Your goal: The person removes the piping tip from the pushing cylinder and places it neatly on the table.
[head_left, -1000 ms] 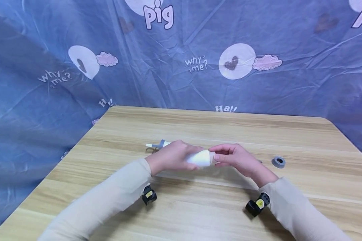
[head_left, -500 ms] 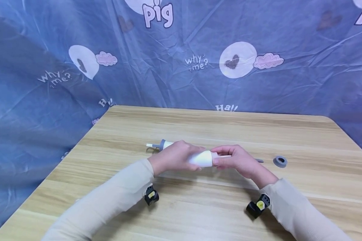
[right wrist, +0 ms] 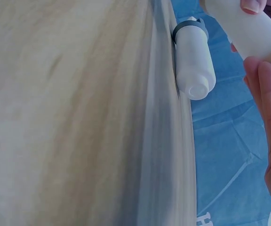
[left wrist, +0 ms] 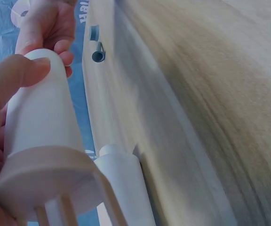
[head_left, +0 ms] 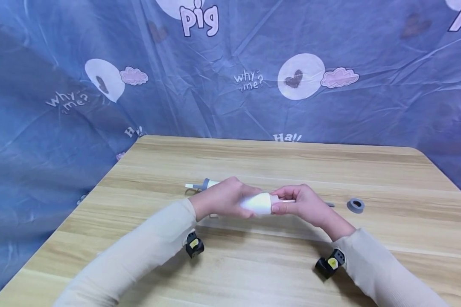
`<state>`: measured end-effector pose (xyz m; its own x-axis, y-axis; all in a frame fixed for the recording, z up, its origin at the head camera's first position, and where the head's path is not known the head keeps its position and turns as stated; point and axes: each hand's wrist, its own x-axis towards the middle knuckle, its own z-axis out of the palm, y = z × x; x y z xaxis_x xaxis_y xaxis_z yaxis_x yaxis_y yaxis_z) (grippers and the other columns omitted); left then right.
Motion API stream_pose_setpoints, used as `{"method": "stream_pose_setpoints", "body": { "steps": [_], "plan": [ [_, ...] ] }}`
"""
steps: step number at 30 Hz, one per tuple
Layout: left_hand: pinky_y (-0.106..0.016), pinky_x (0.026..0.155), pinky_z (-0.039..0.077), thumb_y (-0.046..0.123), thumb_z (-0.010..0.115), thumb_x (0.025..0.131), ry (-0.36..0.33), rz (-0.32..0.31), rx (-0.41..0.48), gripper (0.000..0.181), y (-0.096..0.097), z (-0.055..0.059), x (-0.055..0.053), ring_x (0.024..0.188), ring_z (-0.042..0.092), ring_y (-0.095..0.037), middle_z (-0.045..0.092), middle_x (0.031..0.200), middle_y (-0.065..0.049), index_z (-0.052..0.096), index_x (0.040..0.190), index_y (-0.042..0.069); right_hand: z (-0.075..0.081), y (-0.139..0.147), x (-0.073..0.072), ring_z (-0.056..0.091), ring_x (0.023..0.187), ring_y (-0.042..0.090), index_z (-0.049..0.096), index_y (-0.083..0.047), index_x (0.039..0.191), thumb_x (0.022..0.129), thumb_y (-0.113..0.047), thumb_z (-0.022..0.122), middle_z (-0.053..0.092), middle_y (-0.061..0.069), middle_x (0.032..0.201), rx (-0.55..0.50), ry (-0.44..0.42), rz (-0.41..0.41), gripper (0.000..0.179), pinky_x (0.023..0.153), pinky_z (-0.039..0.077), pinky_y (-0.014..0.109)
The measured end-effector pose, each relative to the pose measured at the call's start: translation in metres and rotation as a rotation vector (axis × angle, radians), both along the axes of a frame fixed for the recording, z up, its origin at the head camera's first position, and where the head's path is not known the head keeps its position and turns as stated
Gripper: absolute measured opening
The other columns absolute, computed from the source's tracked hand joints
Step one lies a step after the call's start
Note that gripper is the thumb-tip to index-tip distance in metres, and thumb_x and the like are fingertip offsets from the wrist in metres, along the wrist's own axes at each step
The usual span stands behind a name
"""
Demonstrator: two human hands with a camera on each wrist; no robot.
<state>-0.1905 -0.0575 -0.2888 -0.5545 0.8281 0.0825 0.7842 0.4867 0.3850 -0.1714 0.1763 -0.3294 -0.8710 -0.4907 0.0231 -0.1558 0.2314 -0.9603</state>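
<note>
A white cylinder [head_left: 258, 204] with a beige end cap [left wrist: 46, 176] is held nearly level above the table. My left hand [head_left: 227, 198] grips it round the body, thumb along its side in the left wrist view. At its narrower end, my right hand [head_left: 303, 204] pinches the pale neck [head_left: 274, 199] between thumb and fingers. A thin white rod [head_left: 288, 201] shows between those fingers; whether it joins the cylinder I cannot tell. Beige prongs [left wrist: 109, 200] stick out from the capped end. The left palm hides part of the body.
A second white cylinder [right wrist: 193, 59] with a grey collar lies on the table [head_left: 253, 264] behind my left hand. Right of my right hand are a grey ring [head_left: 355, 205] and a small grey tube [left wrist: 99, 54]. A blue printed cloth [head_left: 199, 85] hangs behind.
My right fingers have closed in on the cylinder's neck from slightly off it, and the thin rod has come into sight between them. My left hand has kept its grip, shifting slightly right.
</note>
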Motion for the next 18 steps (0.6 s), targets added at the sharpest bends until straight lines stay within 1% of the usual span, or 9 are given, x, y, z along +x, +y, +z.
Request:
{"method": "stream_pose_setpoints", "body": {
  "steps": [4,8,10,16,18],
  "plan": [
    [-0.014,0.06,0.046,0.024,0.076,0.074,-0.071,-0.007,0.016,0.051,0.0,0.002,-0.002,0.067,0.057,-0.004,0.071,0.098,-0.003,0.063,0.121,0.011,0.0,-0.001,0.004,0.066,0.076,0.011,0.06,0.011,0.105,0.079,-0.011,0.071,0.069,0.003,0.088,0.003,0.036,0.017,0.036,0.07,0.056,0.028],
    [-0.015,0.062,0.048,0.021,0.076,0.073,-0.163,-0.01,0.026,0.051,0.0,0.002,-0.002,0.067,0.057,-0.003,0.07,0.101,-0.004,0.063,0.121,0.009,-0.002,-0.002,0.008,0.066,0.076,0.01,0.06,0.012,0.104,0.082,-0.012,0.069,0.068,0.006,0.087,0.009,0.085,0.057,0.034,0.069,0.056,0.029],
    [-0.015,0.062,0.048,0.021,0.076,0.073,-0.194,-0.018,0.029,0.051,0.001,0.001,-0.003,0.068,0.057,-0.003,0.07,0.102,-0.005,0.063,0.12,0.008,-0.002,-0.001,0.01,0.065,0.076,0.009,0.06,0.012,0.103,0.083,-0.012,0.067,0.068,0.007,0.087,0.008,0.105,0.076,0.032,0.069,0.056,0.03],
    [-0.016,0.063,0.049,0.018,0.076,0.074,-0.257,-0.03,0.038,0.048,0.001,0.001,-0.005,0.067,0.056,-0.003,0.07,0.1,-0.004,0.064,0.118,0.006,-0.001,-0.002,0.014,0.066,0.075,0.01,0.059,0.011,0.102,0.086,-0.012,0.064,0.067,0.014,0.088,0.004,0.131,0.099,0.028,0.068,0.057,0.033],
    [-0.016,0.063,0.049,0.017,0.076,0.074,-0.276,-0.028,0.042,0.047,0.001,0.0,-0.005,0.067,0.056,-0.002,0.07,0.099,-0.003,0.065,0.117,0.007,-0.001,-0.002,0.014,0.066,0.074,0.01,0.06,0.01,0.101,0.086,-0.012,0.063,0.067,0.015,0.086,0.009,0.156,0.114,0.026,0.066,0.057,0.033]
  ]
}}
